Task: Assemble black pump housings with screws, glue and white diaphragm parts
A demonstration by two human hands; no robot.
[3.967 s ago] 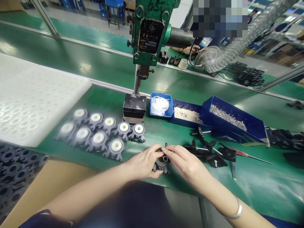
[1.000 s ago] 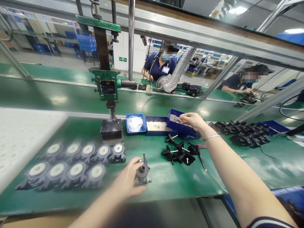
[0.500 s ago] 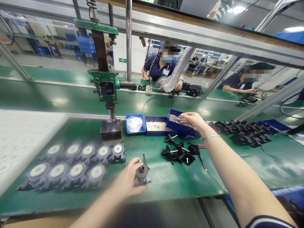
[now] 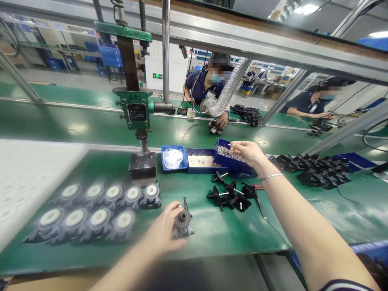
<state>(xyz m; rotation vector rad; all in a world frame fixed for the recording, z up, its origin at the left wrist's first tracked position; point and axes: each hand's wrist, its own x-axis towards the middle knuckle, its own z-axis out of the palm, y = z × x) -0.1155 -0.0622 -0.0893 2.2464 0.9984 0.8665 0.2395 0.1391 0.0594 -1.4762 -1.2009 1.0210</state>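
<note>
My left hand (image 4: 165, 228) is wrapped round a black plastic housing (image 4: 182, 220) that rests on the green bench. The housing has a round raised hub on top and a thin spout pointing away from me. My right hand (image 4: 247, 153) hovers over a tilted blue bin (image 4: 233, 163) full of small metal pins (image 4: 228, 152). Its thumb and fingertips are pinched on what looks like one of these pins. Just below that bin lie several black plastic parts (image 4: 230, 198), some with white rods sticking out.
Housings with white discs (image 4: 98, 217) stand in two rows at left. Behind them is a green press (image 4: 135, 109) over a black block (image 4: 142, 165). Blue trays hold white rings (image 4: 172, 157) and pale small pieces (image 4: 201, 161). Tweezers (image 4: 260, 206) lie at right. Co-workers sit opposite.
My right hand has risen slightly out of the pins, with its fingertips now pinched together. My left hand stays on the housing. The co-worker opposite has moved a dark part nearer.
</note>
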